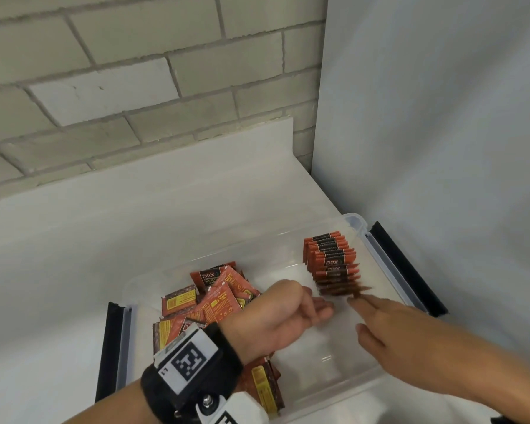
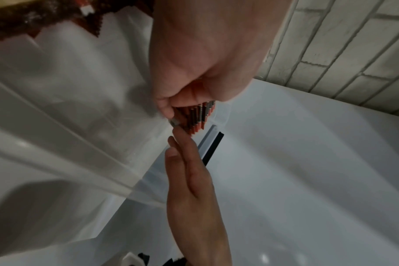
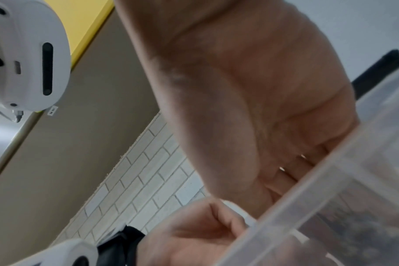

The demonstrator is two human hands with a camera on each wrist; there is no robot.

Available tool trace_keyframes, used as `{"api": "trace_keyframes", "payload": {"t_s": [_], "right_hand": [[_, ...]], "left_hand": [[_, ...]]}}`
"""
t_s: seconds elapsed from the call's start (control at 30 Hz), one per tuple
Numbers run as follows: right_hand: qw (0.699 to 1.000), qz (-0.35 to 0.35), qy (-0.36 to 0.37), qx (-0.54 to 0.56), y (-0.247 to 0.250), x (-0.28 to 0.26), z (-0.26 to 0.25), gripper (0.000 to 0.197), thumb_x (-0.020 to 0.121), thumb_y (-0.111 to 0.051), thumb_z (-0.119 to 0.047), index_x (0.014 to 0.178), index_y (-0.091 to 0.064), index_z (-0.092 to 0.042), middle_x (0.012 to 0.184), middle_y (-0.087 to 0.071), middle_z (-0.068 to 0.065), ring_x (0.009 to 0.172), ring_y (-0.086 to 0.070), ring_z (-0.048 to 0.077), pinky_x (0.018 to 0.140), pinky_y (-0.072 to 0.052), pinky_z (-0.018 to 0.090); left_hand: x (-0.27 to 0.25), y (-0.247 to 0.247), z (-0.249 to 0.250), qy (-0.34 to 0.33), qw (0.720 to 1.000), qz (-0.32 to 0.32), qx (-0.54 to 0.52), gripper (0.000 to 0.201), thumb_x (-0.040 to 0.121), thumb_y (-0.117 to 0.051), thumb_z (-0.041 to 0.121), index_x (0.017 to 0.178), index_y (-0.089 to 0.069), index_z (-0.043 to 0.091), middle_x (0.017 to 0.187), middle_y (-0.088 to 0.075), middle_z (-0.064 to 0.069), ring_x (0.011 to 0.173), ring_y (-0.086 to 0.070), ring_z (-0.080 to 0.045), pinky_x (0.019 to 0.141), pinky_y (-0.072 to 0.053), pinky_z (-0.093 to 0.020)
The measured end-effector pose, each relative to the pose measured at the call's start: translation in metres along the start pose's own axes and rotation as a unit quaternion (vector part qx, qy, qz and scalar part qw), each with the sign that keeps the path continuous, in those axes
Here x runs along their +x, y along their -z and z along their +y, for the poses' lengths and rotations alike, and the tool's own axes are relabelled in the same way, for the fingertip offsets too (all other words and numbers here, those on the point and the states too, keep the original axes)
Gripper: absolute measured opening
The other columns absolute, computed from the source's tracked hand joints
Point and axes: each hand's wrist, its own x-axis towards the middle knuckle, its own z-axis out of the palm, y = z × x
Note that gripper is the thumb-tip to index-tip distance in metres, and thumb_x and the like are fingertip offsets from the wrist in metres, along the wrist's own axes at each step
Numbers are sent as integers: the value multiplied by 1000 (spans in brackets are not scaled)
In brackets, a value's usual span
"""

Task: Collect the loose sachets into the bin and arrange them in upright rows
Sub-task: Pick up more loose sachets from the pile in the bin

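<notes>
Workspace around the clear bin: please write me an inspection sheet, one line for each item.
Surface: white counter, bare where visible.
Job's things: clear plastic bin with black side latches; upright row of orange sachets at its far right; loose sachet pile lying flat and mixed at its left.
Clutter: nothing seen.
Hands: left hand inside the bin, fingers at the near end of the row; whether it pinches a sachet is unclear. Right hand with straight fingers against the row's near end, blurred.
Cables: nothing seen.
Surroundings: grey brick wall behind, white panel on the right.
</notes>
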Motion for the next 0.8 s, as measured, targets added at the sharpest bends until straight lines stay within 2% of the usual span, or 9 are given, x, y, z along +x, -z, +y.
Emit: {"api": "trace_keyframes", "payload": {"t_s": [0.13, 0.2, 0.23, 0.3, 0.4, 0.5, 0.63, 0.73, 0.8], "right_hand": [[999, 43, -5, 31, 1, 9, -3, 50, 105, -29, -25, 151, -11, -22, 148, -29, -5, 128, -41, 14, 105, -34, 23], [998, 57, -9, 39, 0, 13, -3, 47, 105, -30, -24, 149, -16, -21, 145, -31, -4, 126, -43, 13, 104, -35, 21], [997, 66, -9, 41, -1, 15, -3, 42, 105, -30, -24, 146, -22, -21, 140, -34, -5, 122, -45, 12, 101, -37, 20], [996, 82, -4, 47, 0, 14, -3, 30, 104, -30, -24, 134, -33, -23, 126, -39, -7, 110, -47, 9, 92, -40, 17], [996, 77, 4, 41, -1, 12, -2, 25, 104, -31, -24, 128, -38, -25, 118, -39, -10, 104, -47, 7, 89, -39, 16], [998, 56, -2, 26, -5, 14, -1, 29, 104, -33, -21, 133, -37, -24, 129, -42, -7, 110, -49, 9, 95, -42, 21], [998, 64, -4, 28, -7, 16, 0, 30, 103, -34, -20, 132, -37, -23, 129, -43, -5, 107, -52, 11, 92, -44, 22], [997, 74, 7, 25, -7, 16, 0, 29, 103, -34, -18, 132, -37, -20, 117, -39, -7, 97, -45, 9, 81, -37, 17], [996, 82, 8, 23, -7, 16, 1, 29, 103, -35, -18, 131, -38, -19, 113, -36, -7, 95, -42, 9, 79, -33, 15]], "left_hand": [[5, 3, 3, -33, 993, 27, 107, 63, 81, -28, -26, 138, -37, 1, 95, -52, -7, 89, -52, -15, 86, -44, -25], [3, -3, 3, -53, 988, 5, 142, 73, 79, -26, -27, 143, -35, 8, 120, -58, -4, 113, -52, -14, 100, -38, -25], [3, -5, 2, -61, 987, -24, 147, 78, 77, -25, -28, 142, -39, 11, 130, -58, -3, 122, -50, -15, 108, -36, -27], [4, -6, -2, -66, 985, -62, 150, 78, 71, -27, -26, 136, -48, 12, 129, -61, -6, 125, -52, -18, 111, -35, -34], [3, -9, -2, -77, 983, -22, 166, 69, 69, -35, -20, 129, -50, 10, 120, -56, -24, 128, -46, -27, 115, -28, -36], [1, -12, -3, -78, 979, 10, 189, 61, 77, -31, -20, 135, -39, -1, 129, -45, -26, 136, -31, -34, 114, -20, -34], [-1, -17, -8, -53, 976, -43, 207, 74, 57, -40, -7, 128, -50, 12, 129, -55, -9, 119, -49, -18, 95, -35, -22], [4, -12, -8, -71, 979, -20, 191, 44, 78, -33, -18, 101, -53, 14, 108, -56, -7, 105, -50, -13, 91, -35, -20], [3, -11, -9, -64, 980, -30, 184, 41, 83, -29, -20, 87, -50, 15, 92, -50, -3, 83, -46, -7, 76, -40, -14]]}}
